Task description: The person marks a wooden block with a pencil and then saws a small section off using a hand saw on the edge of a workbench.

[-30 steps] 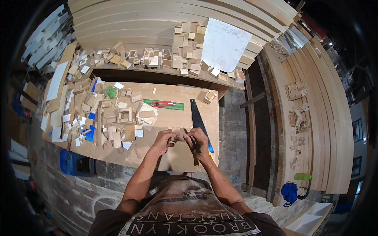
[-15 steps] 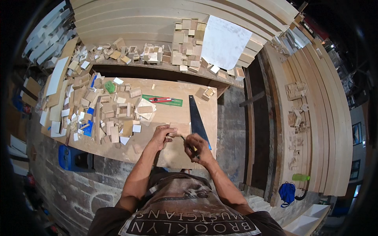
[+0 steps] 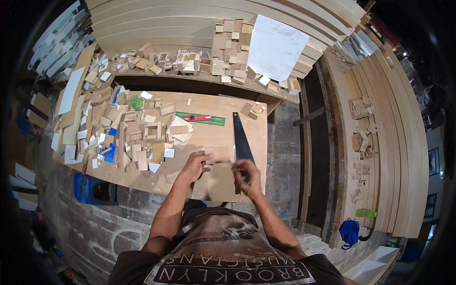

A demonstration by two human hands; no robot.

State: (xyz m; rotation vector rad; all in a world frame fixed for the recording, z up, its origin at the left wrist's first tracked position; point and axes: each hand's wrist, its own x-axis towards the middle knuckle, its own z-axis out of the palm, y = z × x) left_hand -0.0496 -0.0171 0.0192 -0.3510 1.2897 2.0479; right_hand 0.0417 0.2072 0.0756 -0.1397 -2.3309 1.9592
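Observation:
My left hand (image 3: 195, 166) pinches the left end of a small flat wooden block (image 3: 218, 154) between thumb and fingers, just above the table near its front edge. To the block's right, my right hand (image 3: 248, 179) is closed around a slim pen-like tool (image 3: 237, 188), blurred and mostly covered by the fingers, so its exact kind is unclear. Beyond my right hand lies a dark saw blade (image 3: 241, 135), pointing away from me; its near end is partly behind the hand. A red utility knife (image 3: 197, 118) rests on a green ruler (image 3: 213, 121) farther back.
Wooden pieces and white squares crowd the left of the wooden table (image 3: 209, 102). A small wooden box (image 3: 256, 110) sits at its far right corner. Behind stands a shelf with more blocks and a white sheet (image 3: 277, 47). A blue plastic stool (image 3: 88, 187) is at lower left.
My right hand has moved slightly right, away from the block, with the slim tool. My left hand keeps hold of the block. The whole view has shifted a little.

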